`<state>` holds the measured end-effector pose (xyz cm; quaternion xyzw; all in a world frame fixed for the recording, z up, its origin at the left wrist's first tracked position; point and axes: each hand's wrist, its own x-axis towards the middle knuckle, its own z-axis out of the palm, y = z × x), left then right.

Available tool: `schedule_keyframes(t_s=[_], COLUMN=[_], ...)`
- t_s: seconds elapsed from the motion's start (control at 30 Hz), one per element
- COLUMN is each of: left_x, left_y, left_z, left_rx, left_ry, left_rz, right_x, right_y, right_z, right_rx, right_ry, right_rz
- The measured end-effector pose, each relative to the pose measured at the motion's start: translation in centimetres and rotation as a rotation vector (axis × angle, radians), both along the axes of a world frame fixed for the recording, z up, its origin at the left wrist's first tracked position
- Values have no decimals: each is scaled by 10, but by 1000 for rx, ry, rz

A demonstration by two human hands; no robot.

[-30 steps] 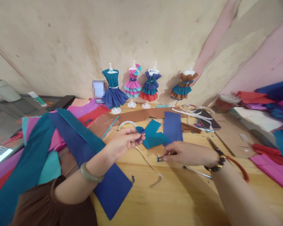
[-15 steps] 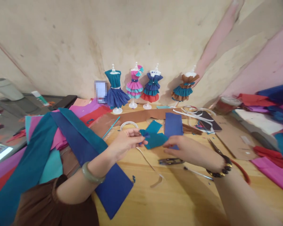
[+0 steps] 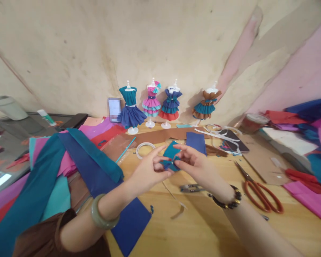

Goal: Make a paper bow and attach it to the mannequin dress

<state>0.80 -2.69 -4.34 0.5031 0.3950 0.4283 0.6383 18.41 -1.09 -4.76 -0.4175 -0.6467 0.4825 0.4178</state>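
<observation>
Above the middle of the wooden table, a small pleated blue and teal paper bow (image 3: 169, 164) with a light dot at its centre is pinched between both hands. My left hand (image 3: 152, 169) grips its left side, and my right hand (image 3: 196, 166) holds its right edge with thumb and fingers. Behind the bow lies a teal paper piece (image 3: 170, 150), partly covered by the fingers. Small thread snips (image 3: 189, 188) rest on the table below my right hand.
Four small dressed mannequins stand along the wall, one in a teal and blue dress (image 3: 132, 110). Orange-handled scissors (image 3: 256, 189) lie at right, near cardboard (image 3: 267, 160). Long blue and teal paper strips (image 3: 82, 160) cover the left. A white ring (image 3: 144, 150) lies behind my left hand.
My right hand has moved left and now grips the bow alongside my left hand. The orange-handled scissors are now uncovered. The view has shifted slightly.
</observation>
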Motion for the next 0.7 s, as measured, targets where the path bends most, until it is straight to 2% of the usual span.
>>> schedule_keyframes(t_s=[0.17, 0.37, 0.57, 0.7], left_x=[-5, -10, -14, -15], left_y=[4, 6, 9, 9], left_z=[0, 0, 2, 1], left_rx=[-31, -105, -202, -197], left_ry=[30, 62, 12, 83], left_rz=[43, 29, 81, 55], right_x=[-1, -8, -8, -10], right_y=[3, 0, -1, -2], right_z=[-1, -6, -5, -4], right_rx=[-91, -104, -302, -314], right_ry=[137, 184, 315, 285], right_rz=[-47, -71, -112, -65])
